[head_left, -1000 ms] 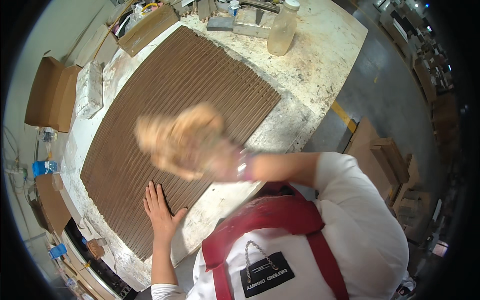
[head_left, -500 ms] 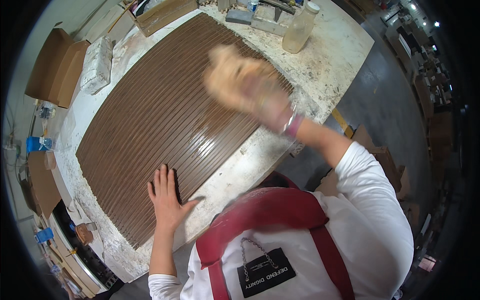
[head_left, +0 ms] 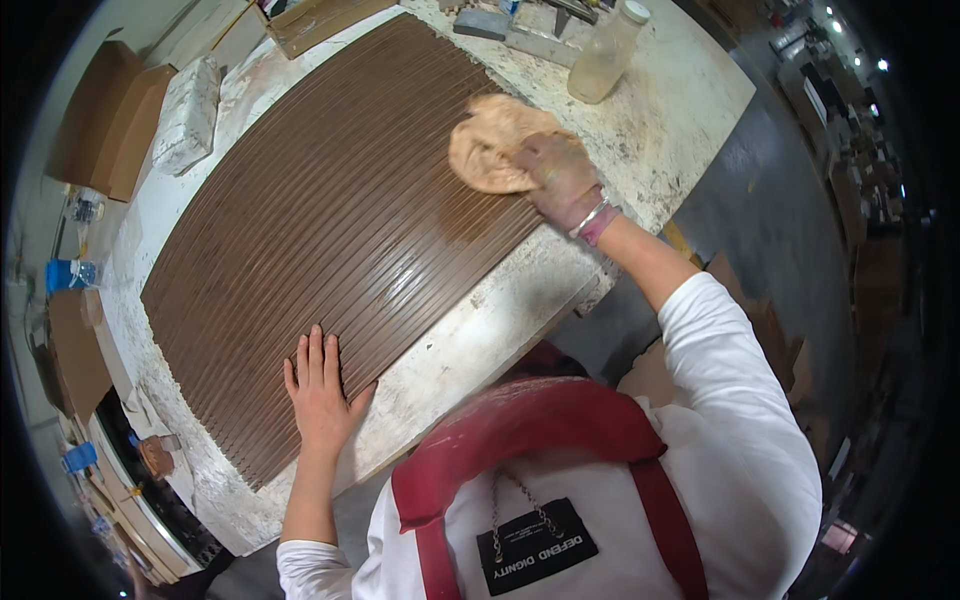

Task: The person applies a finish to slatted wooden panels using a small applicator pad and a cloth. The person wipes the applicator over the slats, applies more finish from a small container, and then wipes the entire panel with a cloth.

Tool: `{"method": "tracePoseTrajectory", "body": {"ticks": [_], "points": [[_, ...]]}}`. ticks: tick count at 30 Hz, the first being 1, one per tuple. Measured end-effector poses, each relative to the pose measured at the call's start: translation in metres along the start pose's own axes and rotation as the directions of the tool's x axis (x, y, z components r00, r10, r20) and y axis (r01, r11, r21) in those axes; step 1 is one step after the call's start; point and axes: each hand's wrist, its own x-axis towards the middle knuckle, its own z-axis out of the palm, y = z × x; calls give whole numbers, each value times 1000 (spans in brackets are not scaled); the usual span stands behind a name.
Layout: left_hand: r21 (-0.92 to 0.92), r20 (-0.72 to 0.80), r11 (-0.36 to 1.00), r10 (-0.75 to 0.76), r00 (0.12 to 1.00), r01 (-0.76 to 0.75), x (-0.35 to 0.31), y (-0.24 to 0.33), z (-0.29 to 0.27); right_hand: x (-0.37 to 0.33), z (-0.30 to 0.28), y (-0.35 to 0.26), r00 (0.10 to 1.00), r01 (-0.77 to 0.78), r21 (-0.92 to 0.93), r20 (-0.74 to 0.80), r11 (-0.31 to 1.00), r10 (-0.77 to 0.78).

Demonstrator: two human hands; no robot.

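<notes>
A brown panel with many parallel ridges lies on the white-smeared worktable. My right hand, in a thin stained glove, is closed on a peach-coloured cloth. The cloth is spread against the panel near its right edge, a little blurred by motion. On the panel's near edge, my left hand rests bare and flat, fingers stretched out and holding nothing. A glossy, wet-looking patch shows on the ridges between the two hands.
A cloudy bottle with a white cap stands at the back right, beside grey blocks. On the left are an open cardboard box, a white wrapped block and a blue-banded container. Grey floor lies beyond the table's right edge.
My right hand has swept the cloth toward the panel's right edge, and the cloth now shows more clearly. My left hand stays flat at the near edge. The whole view has shifted slightly.
</notes>
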Motion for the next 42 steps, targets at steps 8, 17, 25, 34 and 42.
{"method": "tracePoseTrajectory", "body": {"ticks": [8,17,25,34,42], "points": [[9,4,1000,21,1000,-21,-9,-3,1,16,3,-14,946,-57,-223,299,973,124],[0,-2,1000,7,1000,-7,-8,1,-3,18,-14,-21,956,-82,-217,259,973,138],[-2,-38,1000,16,999,-16,-4,0,3,0,-5,-12,991,13,-63,135,998,-5],[2,-30,1000,18,999,-18,-10,0,2,33,-47,-6,999,-42,288,-17,957,49],[6,-34,1000,15,999,-14,-8,-3,2,53,-18,20,920,-279,-145,243,949,308]]}}
